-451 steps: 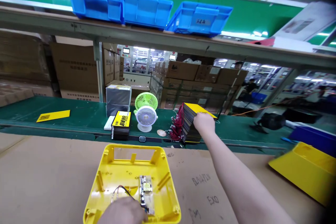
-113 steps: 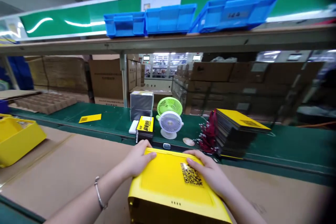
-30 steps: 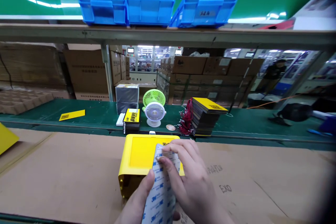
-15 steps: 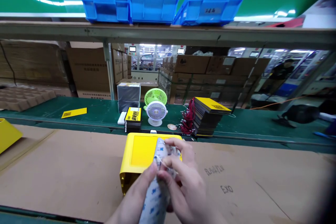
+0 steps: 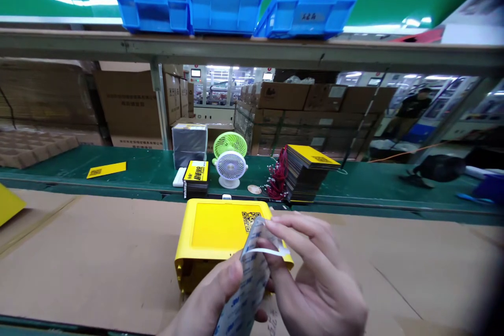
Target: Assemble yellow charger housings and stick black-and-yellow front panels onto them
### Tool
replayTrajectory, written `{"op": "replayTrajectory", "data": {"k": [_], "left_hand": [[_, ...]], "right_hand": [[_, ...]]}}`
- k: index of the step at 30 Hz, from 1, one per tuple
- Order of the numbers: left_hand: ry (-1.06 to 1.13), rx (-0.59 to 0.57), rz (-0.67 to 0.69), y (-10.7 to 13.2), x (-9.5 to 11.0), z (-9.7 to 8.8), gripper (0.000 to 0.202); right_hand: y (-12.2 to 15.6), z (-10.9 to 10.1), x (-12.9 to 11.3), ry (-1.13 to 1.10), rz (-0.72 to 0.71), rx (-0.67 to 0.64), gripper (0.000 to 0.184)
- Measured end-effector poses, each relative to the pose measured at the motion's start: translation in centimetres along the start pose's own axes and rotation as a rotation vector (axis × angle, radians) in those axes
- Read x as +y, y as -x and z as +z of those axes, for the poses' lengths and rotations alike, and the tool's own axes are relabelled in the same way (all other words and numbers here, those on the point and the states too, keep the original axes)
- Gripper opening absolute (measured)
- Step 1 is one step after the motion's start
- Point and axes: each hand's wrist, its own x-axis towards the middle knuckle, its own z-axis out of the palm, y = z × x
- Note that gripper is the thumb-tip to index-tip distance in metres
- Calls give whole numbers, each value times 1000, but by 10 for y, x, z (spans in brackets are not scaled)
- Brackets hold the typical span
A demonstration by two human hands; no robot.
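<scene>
The left grip (image 5: 207, 302) and right grip (image 5: 321, 283) are both clenched on a sheet of 3M adhesive tape (image 5: 246, 278), which stands tilted between them. A thin white strip (image 5: 273, 252) curves off its upper part towards the right grip. The sheet's lower end runs out of frame, and fingers hide part of its printing. Just beyond the grips, a yellow plastic housing (image 5: 220, 236) lies top up on the cardboard-covered table (image 5: 98, 257); the sheet and right grip mask its near right portion. Its QR label (image 5: 251, 220), covered by the sheet in the previous frame, now shows. Further out, to the right, stands a stack of yellow-topped panels (image 5: 311, 178).
</scene>
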Motion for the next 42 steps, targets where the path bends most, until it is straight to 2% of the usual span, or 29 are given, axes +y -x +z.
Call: {"op": "replayTrajectory", "data": {"k": [7, 11, 16, 23, 26, 30, 34, 39, 42], "left_hand": [[-178, -36, 72, 4, 11, 6, 63], [-239, -29, 121, 2, 12, 6, 65], [-279, -81, 151, -1, 13, 4, 67], [-307, -60, 141, -3, 11, 0, 69], [-312, -68, 130, -3, 11, 0, 70], [-337, -23, 63, 0, 14, 1, 75], [-351, -9, 58, 3, 19, 3, 68], [-336, -52, 115, 3, 23, 6, 61], [-304, -58, 126, 3, 21, 6, 63]], "right_hand": [[-1, -1, 0, -5, 3, 22, 31], [-10, -7, 0, -20, -12, -34, 29], [-17, -12, 0, 44, -79, -84, 23], [-17, -14, 4, 92, -136, -132, 26], [-19, -18, 6, 129, -187, -177, 26], [-24, -21, 10, 182, -240, -267, 23], [-28, -20, 16, 180, -292, -327, 17], [-29, -17, 15, 129, -249, -329, 13], [-26, -16, 10, 60, -182, -242, 17]]}}
